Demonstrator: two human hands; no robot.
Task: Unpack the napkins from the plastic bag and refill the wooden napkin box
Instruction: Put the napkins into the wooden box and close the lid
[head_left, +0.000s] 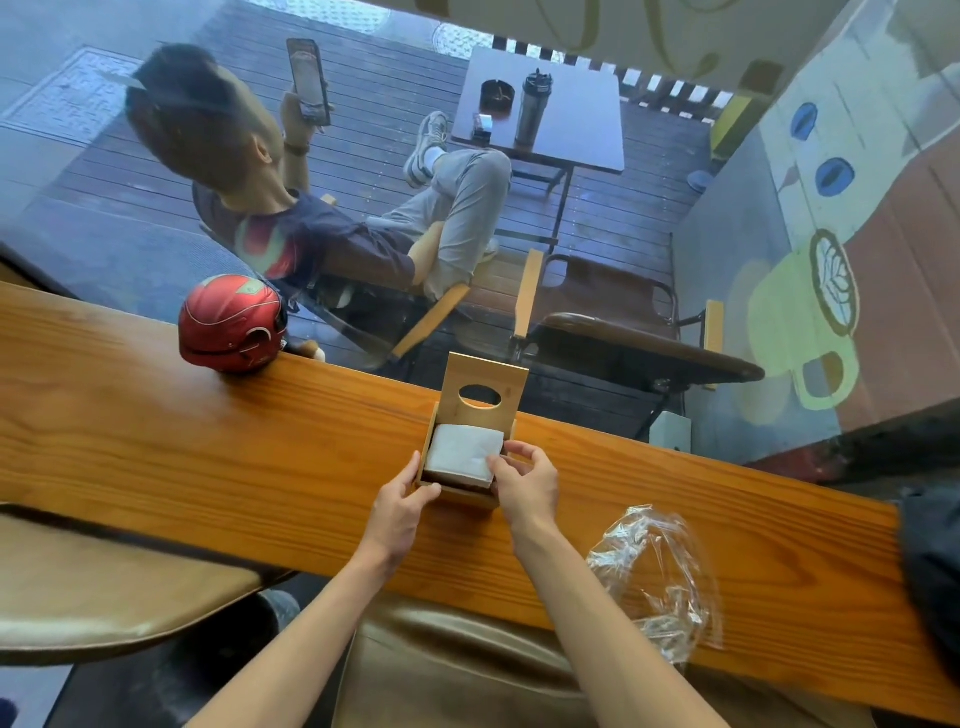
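Note:
The wooden napkin box (451, 492) stands on the wooden counter with its lid (485, 392) swung up; the lid has an oval hole. A stack of white napkins (464, 454) fills the box. My left hand (404, 499) grips the box's near left corner, thumb on the rim. My right hand (524, 480) is at the near right corner, thumb and fingers pinching the edge of the napkin stack. The clear plastic bag (657, 571) lies crumpled and looks empty on the counter to the right of my right forearm.
A red helmet (231, 322) sits on the counter (156, 441) at the left, against the window glass. Beyond the glass a person sits on a chair by a small table. A dark object (932, 566) lies at the counter's right end. Stool seats are below.

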